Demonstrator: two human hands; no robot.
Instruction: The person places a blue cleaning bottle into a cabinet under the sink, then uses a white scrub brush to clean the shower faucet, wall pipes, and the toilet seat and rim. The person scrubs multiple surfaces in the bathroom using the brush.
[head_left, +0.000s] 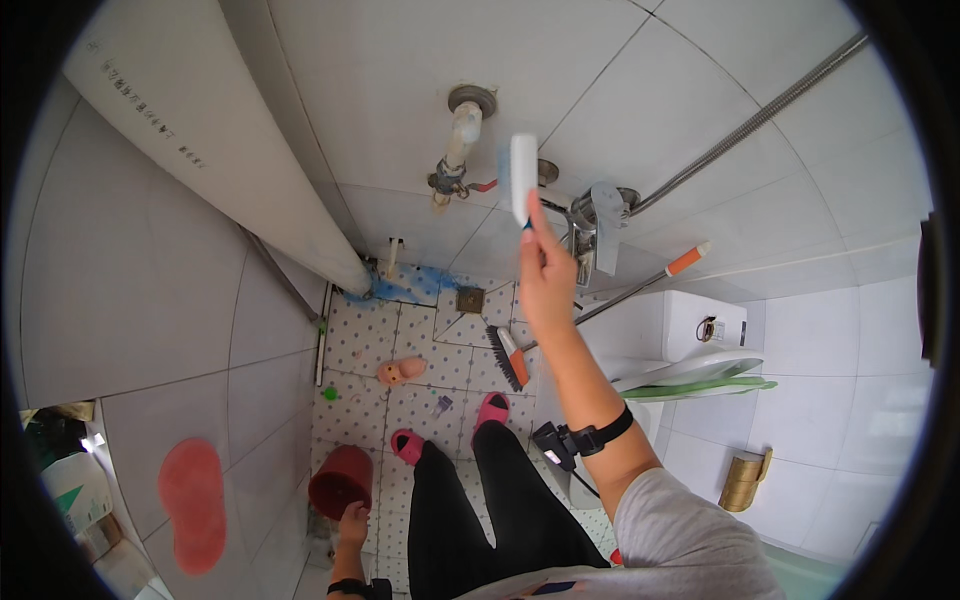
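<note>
My right hand (547, 281) is raised in front of the tiled wall, closed around the handle of a white scrubbing brush (524, 176) with pale blue bristles facing left. The brush is apart from the wall pipe with its red-handled valve (454, 176), just to its left. A chrome mixer tap (596, 214) is mounted to the right of the brush. Low at the left, my left hand (352, 523) grips the near rim of a red plastic bucket (343, 480); its inside looks dark, and its contents cannot be told.
A long-handled floor brush (510, 358) leans beside the toilet (694, 330). On the dotted floor lie a pink child's shoe (401, 370), a green bit (329, 393) and a floor drain (470, 300). A thick white pipe (247, 172) slants at the left; a metal hose (750, 124) crosses the right wall.
</note>
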